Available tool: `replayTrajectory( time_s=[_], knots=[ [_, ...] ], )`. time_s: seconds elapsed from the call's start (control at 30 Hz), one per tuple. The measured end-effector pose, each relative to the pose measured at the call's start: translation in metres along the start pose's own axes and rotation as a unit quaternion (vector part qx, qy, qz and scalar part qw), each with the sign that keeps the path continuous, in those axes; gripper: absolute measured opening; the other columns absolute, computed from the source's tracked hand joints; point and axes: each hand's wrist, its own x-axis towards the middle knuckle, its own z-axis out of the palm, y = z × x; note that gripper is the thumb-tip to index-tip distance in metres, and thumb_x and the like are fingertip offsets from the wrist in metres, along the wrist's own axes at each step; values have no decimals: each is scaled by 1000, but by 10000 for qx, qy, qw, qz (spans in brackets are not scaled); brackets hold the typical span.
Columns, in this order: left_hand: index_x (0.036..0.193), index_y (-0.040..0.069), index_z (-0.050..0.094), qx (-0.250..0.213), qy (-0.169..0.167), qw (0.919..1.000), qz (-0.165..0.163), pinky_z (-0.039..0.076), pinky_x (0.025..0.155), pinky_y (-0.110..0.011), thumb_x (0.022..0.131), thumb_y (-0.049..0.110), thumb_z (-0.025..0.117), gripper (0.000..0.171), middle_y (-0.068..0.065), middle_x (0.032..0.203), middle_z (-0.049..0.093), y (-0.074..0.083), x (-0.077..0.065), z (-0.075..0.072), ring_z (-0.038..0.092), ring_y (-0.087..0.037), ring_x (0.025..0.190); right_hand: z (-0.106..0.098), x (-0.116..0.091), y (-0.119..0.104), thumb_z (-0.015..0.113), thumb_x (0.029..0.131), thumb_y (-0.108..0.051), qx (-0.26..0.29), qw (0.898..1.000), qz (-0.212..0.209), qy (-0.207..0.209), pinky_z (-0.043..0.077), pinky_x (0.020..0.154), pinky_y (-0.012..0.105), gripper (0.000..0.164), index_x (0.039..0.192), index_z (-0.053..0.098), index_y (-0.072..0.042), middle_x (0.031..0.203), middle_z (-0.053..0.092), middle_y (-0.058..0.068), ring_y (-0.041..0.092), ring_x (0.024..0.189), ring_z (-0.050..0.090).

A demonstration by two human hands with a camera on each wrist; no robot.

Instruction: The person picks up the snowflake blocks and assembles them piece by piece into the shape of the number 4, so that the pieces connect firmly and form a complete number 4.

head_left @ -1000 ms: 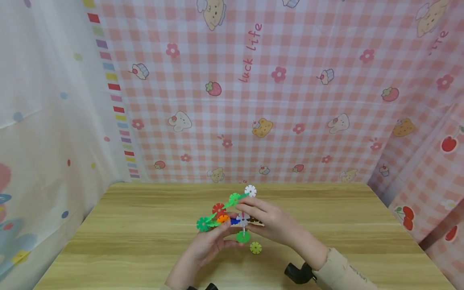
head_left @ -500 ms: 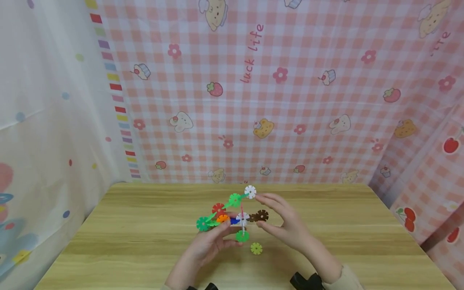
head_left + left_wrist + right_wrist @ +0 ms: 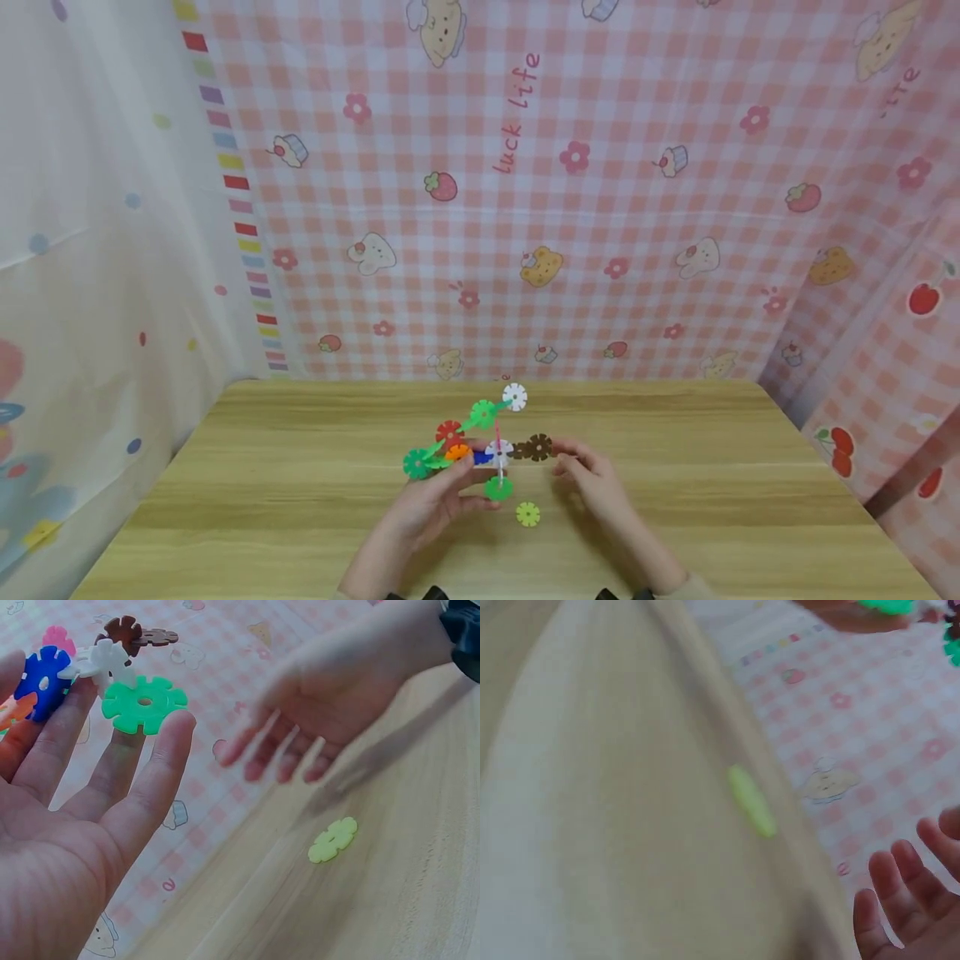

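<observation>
My left hand [image 3: 427,504] grips a chain of notched plastic snowflake discs in the head view, its thumb by the orange disc [image 3: 458,452]. The joined pieces include a red disc [image 3: 450,434], a white disc [image 3: 514,397] at the top and brown discs [image 3: 538,447] at the right end. In the left wrist view, a blue disc [image 3: 43,682] shows near the fingers, and a green disc [image 3: 145,703] sits at the little finger's tip. Just right of the brown discs, my right hand [image 3: 600,487] holds nothing, its fingers loosely bent.
A loose yellow-green snowflake disc [image 3: 528,514] lies on the wooden table [image 3: 285,517], below and between the hands. Behind the table's far edge hangs a pink checked curtain [image 3: 645,333]; a pale one [image 3: 112,292] hangs on the left.
My right hand has let go of the chain and moved away to the right and down, uncovering the brown discs. The left hand keeps its hold almost unmoved.
</observation>
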Motion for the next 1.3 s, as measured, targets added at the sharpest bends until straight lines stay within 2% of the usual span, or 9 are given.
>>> replayTrajectory(
  time_s=[0.07, 0.23, 0.37, 0.5, 0.6, 0.7, 1.0, 1.2, 1.3],
  knots=[
    [129, 15, 55, 20, -7, 10000, 5, 45, 94, -55, 104, 20, 44, 28, -8, 130, 55, 1, 0, 0, 47, -39, 124, 2, -2, 6, 56, 94, -3, -182, 9995, 194, -171, 54, 74, 31, 30, 120, 57, 12, 106, 64, 19, 23, 85, 63],
    [129, 14, 55, 51, -11, 10000, 26, 43, 95, -58, 104, 20, 44, 28, -8, 130, 55, 2, 0, 1, 42, -43, 127, 2, -4, 16, 69, 86, -8, -821, 9910, -133, -1045, 52, 74, 26, 45, 125, 54, 11, 106, 63, 20, 22, 87, 60],
    [127, 15, 57, 53, -22, 10000, 53, 44, 94, -56, 104, 19, 45, 27, -7, 130, 56, 3, -1, 2, 45, -40, 125, 0, -5, 21, 79, 76, -13, -1478, 9739, -389, -1675, 47, 70, 23, 58, 128, 58, 3, 105, 63, 10, 16, 81, 53],
    [128, 16, 56, 13, -14, 10000, 33, 45, 94, -55, 104, 20, 45, 27, -7, 129, 56, 4, -1, 2, 45, -41, 126, 0, -5, 23, 83, 70, -19, -2002, 9568, -665, -2003, 44, 69, 24, 61, 125, 62, -1, 104, 62, 4, 14, 79, 49],
    [129, 15, 55, -13, 5, 10000, 14, 45, 94, -55, 104, 21, 45, 28, -7, 129, 55, 5, -2, 2, 44, -42, 126, 0, -6, 23, 84, 70, -21, -2258, 9473, -859, -2105, 43, 69, 24, 59, 122, 65, -3, 103, 60, 2, 14, 79, 48],
    [130, 15, 55, -9, -7, 10000, 27, 47, 93, -53, 104, 20, 45, 28, -8, 130, 55, 5, -2, 2, 47, -39, 124, 1, -6, 24, 84, 70, -20, -2338, 9436, -961, -2138, 43, 70, 24, 54, 119, 67, -4, 103, 58, 1, 13, 80, 47],
    [130, 15, 55, 39, -39, 10000, -47, 48, 93, -50, 104, 21, 44, 28, -7, 129, 56, 3, -2, 2, 54, -29, 119, 4, -7, 28, 83, 73, -16, -2336, 9453, -988, -2050, 42, 69, 24, 37, 108, 73, -7, 98, 51, 0, 11, 80, 46],
    [129, 13, 55, 18, -227, 9997, 130, 48, 92, -50, 104, 18, 43, 28, -8, 129, 57, 0, -2, -1, 56, -27, 115, 6, -7, 26, 82, 71, -15, -2480, 9400, -1127, -2054, 41, 69, 25, 30, 98, 70, -11, 95, 53, -3, 9, 77, 46],
    [130, 11, 54, 43, -230, 9997, 104, 48, 92, -50, 104, 18, 44, 29, -9, 128, 58, -1, -1, -2, 56, -27, 115, 6, -6, 22, 77, 75, -10, -2180, 9460, -1032, -2165, 43, 65, 24, 23, 95, 66, -9, 86, 56, -2, 7, 72, 48]
  ],
)
